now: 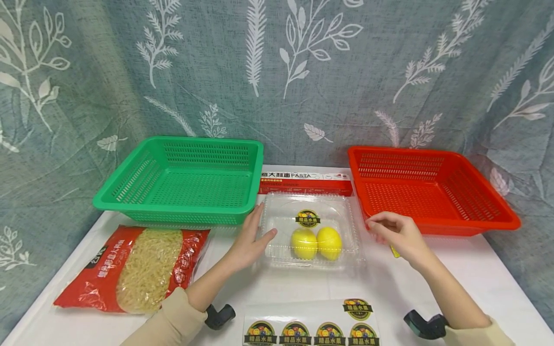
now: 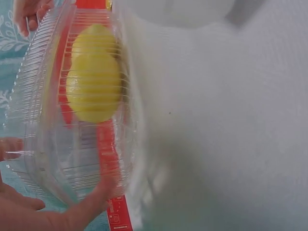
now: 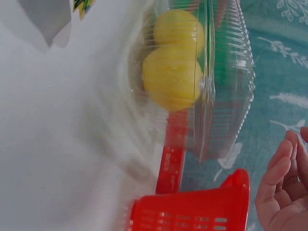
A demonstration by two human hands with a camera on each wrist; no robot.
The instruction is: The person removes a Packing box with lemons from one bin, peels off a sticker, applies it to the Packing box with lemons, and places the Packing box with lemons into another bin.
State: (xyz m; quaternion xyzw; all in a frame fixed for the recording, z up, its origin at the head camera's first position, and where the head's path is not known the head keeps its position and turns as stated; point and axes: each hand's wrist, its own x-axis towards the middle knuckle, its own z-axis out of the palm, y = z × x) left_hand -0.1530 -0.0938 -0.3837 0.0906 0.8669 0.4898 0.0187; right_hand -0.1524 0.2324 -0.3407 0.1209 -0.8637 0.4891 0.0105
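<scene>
The clear clamshell box (image 1: 312, 229) lies crosswise between both hands: left hand (image 1: 250, 240), open, touches its left edge; right hand (image 1: 396, 233), loosely curled and empty, hovers just right.

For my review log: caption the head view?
Left hand touches a clear clamshell of two lemons; right hand hovers beside it.

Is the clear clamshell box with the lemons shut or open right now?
Shut. The clamshell box has its clear lid down flat over both lemons, with a round sticker on top. The left hand touches its left edge.
</scene>
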